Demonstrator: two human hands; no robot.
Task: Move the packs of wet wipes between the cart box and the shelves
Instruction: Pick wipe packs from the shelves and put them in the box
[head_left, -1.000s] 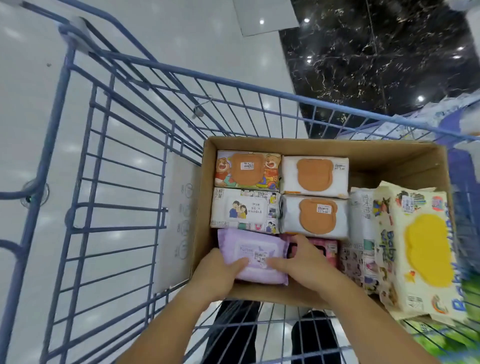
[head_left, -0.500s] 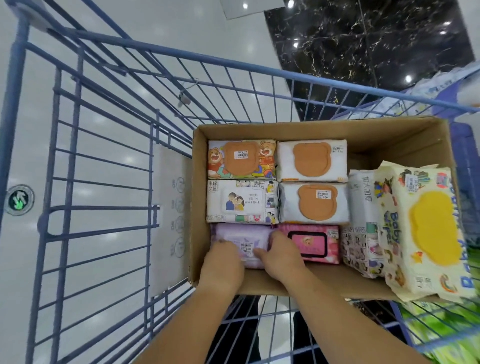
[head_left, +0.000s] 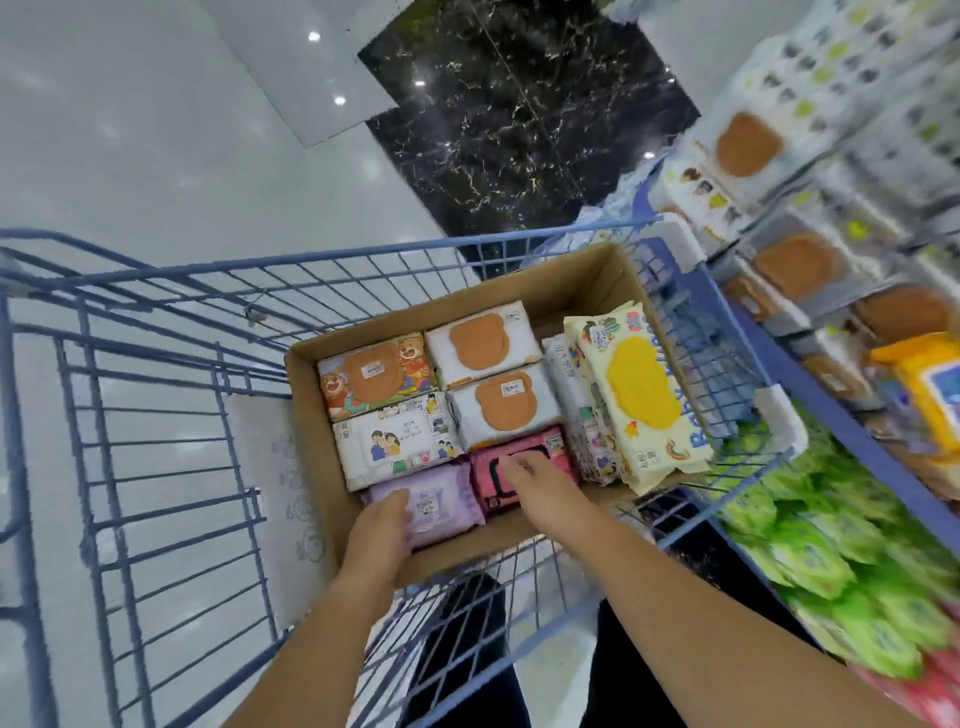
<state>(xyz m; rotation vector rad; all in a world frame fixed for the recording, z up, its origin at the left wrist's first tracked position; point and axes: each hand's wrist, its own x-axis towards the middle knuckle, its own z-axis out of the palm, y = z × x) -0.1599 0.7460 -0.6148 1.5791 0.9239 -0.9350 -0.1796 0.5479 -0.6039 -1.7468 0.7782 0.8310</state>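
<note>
Start at the left of the frame: the blue wire cart (head_left: 322, 258) stands there, and the cardboard box (head_left: 311, 415) sits inside it near the centre, so everything you handle lies in that box. At the box's near left corner lies the purple pack (head_left: 441, 506), flat, just beside the pack with the family picture (head_left: 395, 441) behind it. Your left hand (head_left: 379, 535) rests over its near left edge with the thumb on top. The other fingers are hidden under the hand, so I cannot tell whether they curl round the edge or only press. If you mean to seat this pack, push it down and back until it meets its neighbours without riding up on them. Further right, the pink pack (head_left: 540, 444) touches the purple one. Your right hand (head_left: 540, 486) lies on it with the fingers (head_left: 511, 464) stretched out flat, pinching nothing. Use that flat palm to hold the pink pack level while the left hand finishes. Mind the yellow-lidded pack (head_left: 644, 395) at the right of the box, which leans over the box wall and looks likely to slip if nudged. The shelves (head_left: 852, 431) run down the right edge of the frame, blurred, well apart from both hands.
</note>
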